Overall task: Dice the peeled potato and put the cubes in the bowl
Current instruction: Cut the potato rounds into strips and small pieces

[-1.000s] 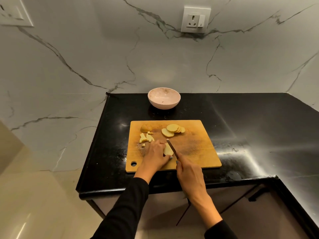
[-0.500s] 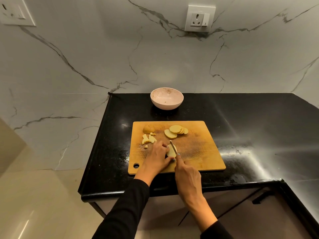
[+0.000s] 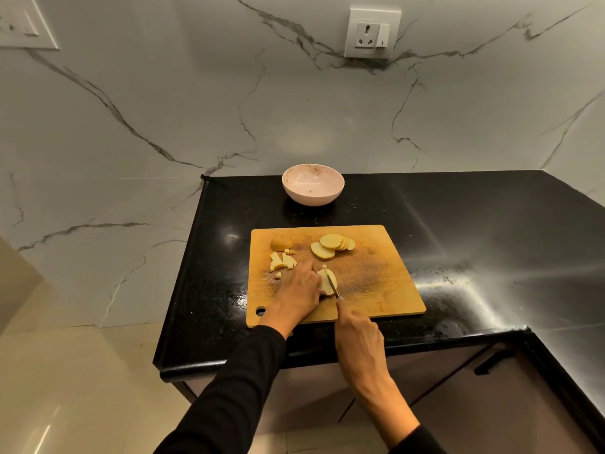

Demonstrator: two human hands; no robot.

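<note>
On the wooden cutting board my left hand presses down on a pale potato slice. My right hand grips a small knife whose blade lies across that slice. Several round potato slices lie fanned at the board's far side. Cut sticks and small cubes sit at the far left, next to a brownish potato end piece. The pale pink bowl stands behind the board with no potato in it.
The board lies on a glossy black counter in a corner of marble walls. A wall socket is above. The counter's left edge drops to a beige floor. Cabinet doors with a dark handle are below.
The knife blade has moved onto the slice under my left hand, a little further along it. The view has shifted slightly; the other pieces have stayed put.
</note>
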